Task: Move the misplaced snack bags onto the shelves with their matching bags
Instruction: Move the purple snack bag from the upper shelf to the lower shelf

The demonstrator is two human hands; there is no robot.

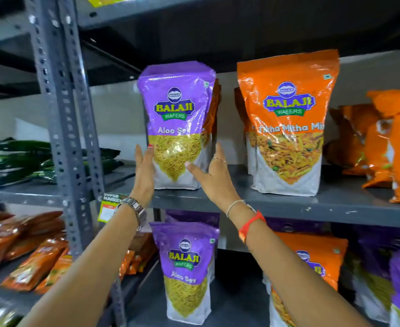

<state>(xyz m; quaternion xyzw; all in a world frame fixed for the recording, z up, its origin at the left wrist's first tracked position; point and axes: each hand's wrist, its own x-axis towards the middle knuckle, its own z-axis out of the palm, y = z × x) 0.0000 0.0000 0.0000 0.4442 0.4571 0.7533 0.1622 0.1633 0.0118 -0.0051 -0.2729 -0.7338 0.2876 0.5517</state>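
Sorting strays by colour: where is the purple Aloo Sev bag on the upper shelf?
The purple Aloo Sev bag stands upright left of the orange Tikha Mitha Mix bag, between both hands.

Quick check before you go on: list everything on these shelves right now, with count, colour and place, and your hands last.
Aloo Sev bag: one, purple, upper shelf, upright, in front of orange bags.
Tikha Mitha Mix bag: one in front, more behind, orange, upper shelf right.
Orange packets: several, far right, upper shelf.
Lower Aloo Sev bag: one in front, purple, lower shelf.
Lower orange bag: one, lower shelf, among purple bags.
Dark green packets: stack, left bay.
Orange-brown packets: pile, lower left bay.
Price tag: one, shelf edge.
Left hand: open, against bag's left side.
Right hand: open, at bag's right side.
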